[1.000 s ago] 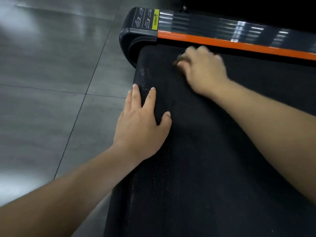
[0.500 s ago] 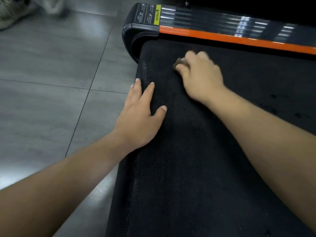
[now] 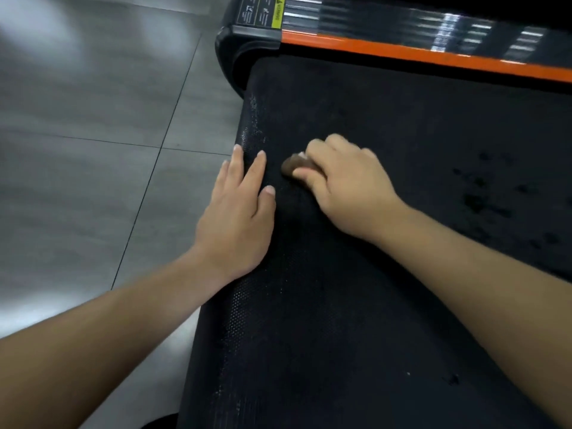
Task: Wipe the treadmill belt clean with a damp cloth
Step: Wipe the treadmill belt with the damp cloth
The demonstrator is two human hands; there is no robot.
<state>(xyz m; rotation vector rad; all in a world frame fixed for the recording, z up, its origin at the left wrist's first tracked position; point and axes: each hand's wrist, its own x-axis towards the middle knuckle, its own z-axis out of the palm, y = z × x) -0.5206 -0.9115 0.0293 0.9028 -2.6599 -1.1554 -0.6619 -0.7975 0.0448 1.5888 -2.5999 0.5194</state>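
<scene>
While the right hand (image 3: 349, 193) curls its fingers (image 3: 320, 150) round a small brown cloth (image 3: 292, 166) pressed to the treadmill belt (image 3: 340, 305) at frame centre, the left hand (image 3: 238, 212) flat beside it with fingers spread, dark specks (image 3: 476, 201) at the frame's right suggest much wiping is left.

Black dotted-weave treadmill belt (image 3: 356, 305), orange strip (image 3: 433, 55), yellow warning label (image 3: 276, 10), small brown cloth (image 3: 294, 166), grey tiled floor (image 3: 93, 103)

Glossy grey floor tiles (image 3: 93, 88) show thin dark joints.
</scene>
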